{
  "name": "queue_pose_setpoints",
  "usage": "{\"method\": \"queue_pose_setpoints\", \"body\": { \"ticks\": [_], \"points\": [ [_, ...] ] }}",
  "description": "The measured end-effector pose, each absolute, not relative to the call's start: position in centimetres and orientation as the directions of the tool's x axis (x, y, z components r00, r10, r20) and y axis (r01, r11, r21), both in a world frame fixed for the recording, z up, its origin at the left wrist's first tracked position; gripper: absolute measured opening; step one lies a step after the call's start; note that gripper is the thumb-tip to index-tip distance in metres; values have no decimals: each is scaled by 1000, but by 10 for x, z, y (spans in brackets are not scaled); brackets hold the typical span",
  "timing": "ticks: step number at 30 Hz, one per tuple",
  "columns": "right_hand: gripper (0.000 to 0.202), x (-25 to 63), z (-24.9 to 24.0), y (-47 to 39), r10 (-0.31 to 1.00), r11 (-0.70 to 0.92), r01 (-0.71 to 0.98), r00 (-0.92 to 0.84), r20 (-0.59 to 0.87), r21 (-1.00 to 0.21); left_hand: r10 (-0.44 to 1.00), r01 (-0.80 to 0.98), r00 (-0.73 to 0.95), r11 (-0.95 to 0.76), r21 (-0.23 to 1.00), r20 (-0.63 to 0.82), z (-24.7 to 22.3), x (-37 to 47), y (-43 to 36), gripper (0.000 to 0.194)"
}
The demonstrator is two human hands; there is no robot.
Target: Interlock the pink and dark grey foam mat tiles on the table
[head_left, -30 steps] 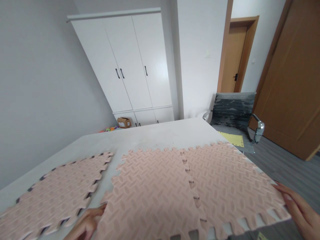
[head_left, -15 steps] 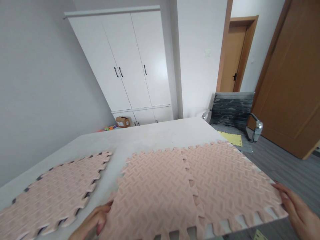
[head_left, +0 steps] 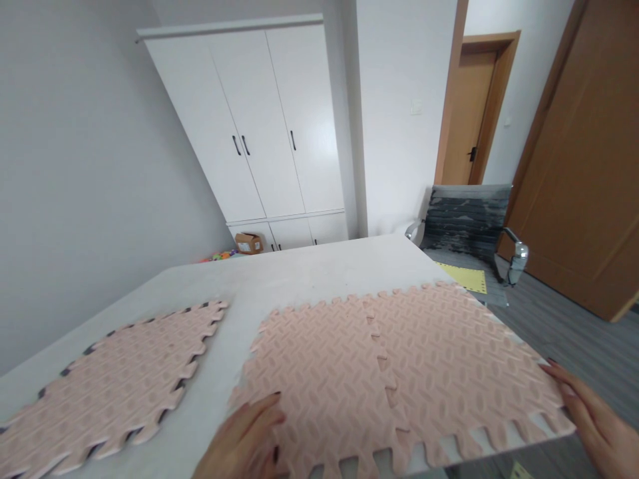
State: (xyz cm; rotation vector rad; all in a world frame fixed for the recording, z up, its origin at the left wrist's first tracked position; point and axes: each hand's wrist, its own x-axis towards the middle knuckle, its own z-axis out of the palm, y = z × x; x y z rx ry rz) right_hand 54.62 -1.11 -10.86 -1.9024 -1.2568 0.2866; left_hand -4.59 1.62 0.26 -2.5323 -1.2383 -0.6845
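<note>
Left hand: left hand (head_left: 244, 439) lies palm down on the near left part of the joined pink mats (head_left: 389, 379), fingers spread flat and pressing on the surface, gripping nothing.
Right hand: right hand (head_left: 594, 422) rests at the mats' far right edge, fingers stretched out along the toothed border; whether they curl under the edge cannot be told.
Joined pink mats: two interlocking foam tiles with a tread pattern, locked along a toothed seam down the middle; they lie flat on the table (head_left: 309, 273), the right tile overhanging the table's right edge.
Separate mats: a second pile of pink mats (head_left: 110, 379) lies to the left, apart from the joined pair, with dark tabs of a lower layer showing under its edges; a bare strip of table runs between the two.
Table: pale grey top, bare towards its far end.
Chair: grey office chair (head_left: 469, 226) with chrome arms stands just beyond the table's right corner; a yellow sheet (head_left: 466, 278) lies on its seat.
Wardrobe: white wardrobe (head_left: 269, 126) with dark handles against the far wall.
Floor items: small cardboard box (head_left: 248, 243) and some bright toys at the wardrobe's foot.
Doors: wooden doors (head_left: 579, 159) on the right.
</note>
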Motion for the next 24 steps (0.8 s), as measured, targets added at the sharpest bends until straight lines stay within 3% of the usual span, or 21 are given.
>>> {"method": "queue_pose_setpoints", "body": {
  "ticks": [5,12,17,24],
  "points": [
    [58,547,-109,-11,848,-137,662,463,259,-736,566,672,710,-722,-163,420,-9,54,20,52],
    [54,548,-113,-9,842,-108,682,450,298,-723,474,681,715,-637,-360,514,-46,111,26,51],
    [54,550,-120,-9,840,-99,690,444,312,-717,499,764,622,-556,-328,603,-56,122,23,45],
    [57,567,-102,-9,915,-77,753,314,254,-653,409,692,708,-567,-448,576,-47,119,26,45]
  ]
}}
